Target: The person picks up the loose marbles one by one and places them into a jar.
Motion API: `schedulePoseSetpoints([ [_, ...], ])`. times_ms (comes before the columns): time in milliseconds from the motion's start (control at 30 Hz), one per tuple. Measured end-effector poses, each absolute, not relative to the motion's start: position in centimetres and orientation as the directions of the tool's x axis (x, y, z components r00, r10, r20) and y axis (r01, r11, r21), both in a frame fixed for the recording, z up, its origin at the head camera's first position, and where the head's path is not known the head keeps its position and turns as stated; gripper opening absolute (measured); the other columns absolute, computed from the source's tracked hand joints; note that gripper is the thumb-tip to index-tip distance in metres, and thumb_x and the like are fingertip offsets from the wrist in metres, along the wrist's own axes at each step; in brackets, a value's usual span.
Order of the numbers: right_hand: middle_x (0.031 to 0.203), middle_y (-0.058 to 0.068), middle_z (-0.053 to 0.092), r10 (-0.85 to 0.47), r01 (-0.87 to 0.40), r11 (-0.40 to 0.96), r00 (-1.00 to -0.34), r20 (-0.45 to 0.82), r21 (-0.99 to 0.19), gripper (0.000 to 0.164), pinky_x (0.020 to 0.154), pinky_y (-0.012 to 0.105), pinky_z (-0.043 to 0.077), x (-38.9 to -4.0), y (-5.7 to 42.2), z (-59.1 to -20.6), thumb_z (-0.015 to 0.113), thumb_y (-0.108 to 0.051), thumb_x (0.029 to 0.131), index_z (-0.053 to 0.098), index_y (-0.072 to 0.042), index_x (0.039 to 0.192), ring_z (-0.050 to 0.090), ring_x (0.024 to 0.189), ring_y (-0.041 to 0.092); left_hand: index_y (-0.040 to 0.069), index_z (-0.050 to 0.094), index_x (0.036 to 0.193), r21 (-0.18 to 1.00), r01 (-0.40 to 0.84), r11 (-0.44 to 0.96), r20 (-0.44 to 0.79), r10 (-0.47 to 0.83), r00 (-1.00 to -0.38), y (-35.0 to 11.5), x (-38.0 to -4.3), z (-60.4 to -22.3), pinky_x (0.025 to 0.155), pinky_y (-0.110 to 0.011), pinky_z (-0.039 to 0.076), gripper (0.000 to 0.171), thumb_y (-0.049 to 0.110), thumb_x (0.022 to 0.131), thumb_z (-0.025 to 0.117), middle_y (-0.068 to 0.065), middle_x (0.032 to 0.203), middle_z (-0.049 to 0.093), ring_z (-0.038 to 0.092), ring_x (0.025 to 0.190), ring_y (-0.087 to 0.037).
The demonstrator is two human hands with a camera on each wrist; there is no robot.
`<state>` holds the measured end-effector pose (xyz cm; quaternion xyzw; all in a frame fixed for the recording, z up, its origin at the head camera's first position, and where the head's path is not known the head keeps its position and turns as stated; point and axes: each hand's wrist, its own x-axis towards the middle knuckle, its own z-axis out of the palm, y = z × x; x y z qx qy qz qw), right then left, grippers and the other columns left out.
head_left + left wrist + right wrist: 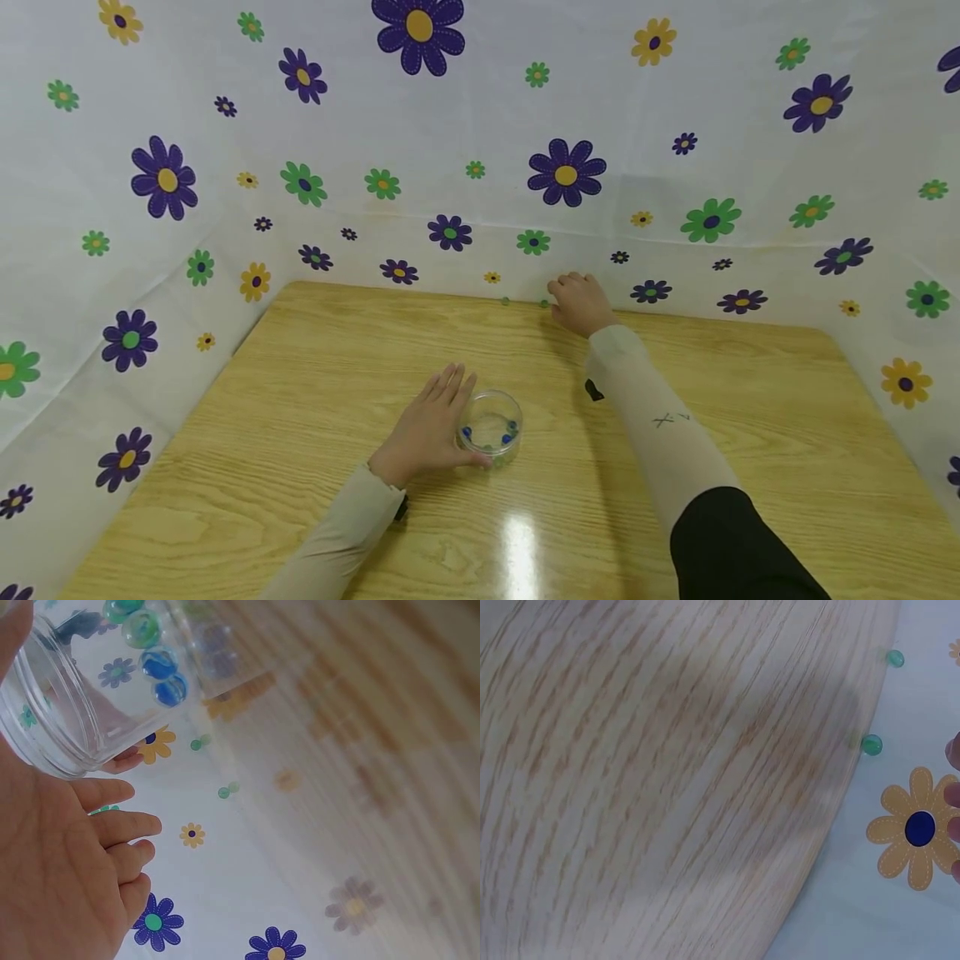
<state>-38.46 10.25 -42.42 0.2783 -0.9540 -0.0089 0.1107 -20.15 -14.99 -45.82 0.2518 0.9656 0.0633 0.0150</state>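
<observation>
A clear round jar [490, 423] stands on the table with several blue and green marbles [159, 663] at its bottom. My left hand [429, 429] rests against its left side, fingers straight and thumb along the near wall. At the table's back edge lie two green marbles, a left one [505, 301] and a right one [544, 303]. Just right of the latter is my right hand [582, 303], its fingers loosely bent. In the right wrist view its fingertips [953, 793] show at the right border, apart from the marbles; nothing shows between them.
The wooden table [315, 400] has rounded back corners. White cloth [337, 108] with printed flowers rises behind it and at both sides. Close behind the right hand, this cloth meets the table's back edge.
</observation>
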Motion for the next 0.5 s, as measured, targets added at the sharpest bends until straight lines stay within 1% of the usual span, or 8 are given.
schedulePoseSetpoints([
  [167, 0.108, 0.014, 0.067, -0.537, -0.536, 0.841, -0.811, 0.232, 0.071, 0.025, 0.094, 0.045, 0.049, -38.69, 10.29, -42.81, 0.065, -0.015, 0.086, 0.064, -0.002, 0.107, 0.061, 0.105, 0.03, 0.0, 0.019, 0.149, 0.131, 0.485, 0.865, 0.008, 0.488, -0.873, -14.95, -20.16, -45.7, 0.12, -0.044, 0.013, 0.117, 0.075, 0.069, 0.059, -0.023, 0.155, 0.017, 0.012, 0.146, -0.032],
  [267, 0.11, 0.014, 0.067, -0.536, -0.537, 0.841, -0.814, 0.225, 0.063, 0.025, 0.097, 0.045, 0.047, -38.73, 10.19, -42.84, 0.065, -0.015, 0.086, 0.064, -0.002, 0.108, 0.06, 0.108, 0.03, 0.0, 0.019, 0.149, 0.13, 0.486, 0.864, 0.01, 0.489, -0.872, -14.93, -20.23, -45.62, 0.12, -0.044, 0.013, 0.117, 0.076, 0.069, 0.059, -0.023, 0.155, 0.018, 0.012, 0.146, -0.032],
  [500, 0.111, 0.013, 0.066, -0.539, -0.536, 0.841, -0.822, 0.182, 0.073, 0.025, 0.099, 0.046, 0.045, -38.75, 9.91, -43.3, 0.065, -0.014, 0.086, 0.063, -0.002, 0.108, 0.06, 0.106, 0.029, 0.0, 0.019, 0.149, 0.133, 0.489, 0.862, 0.009, 0.492, -0.871, -14.9, -20.17, -45.71, 0.12, -0.044, 0.014, 0.117, 0.076, 0.069, 0.059, -0.023, 0.155, 0.018, 0.013, 0.146, -0.032],
])
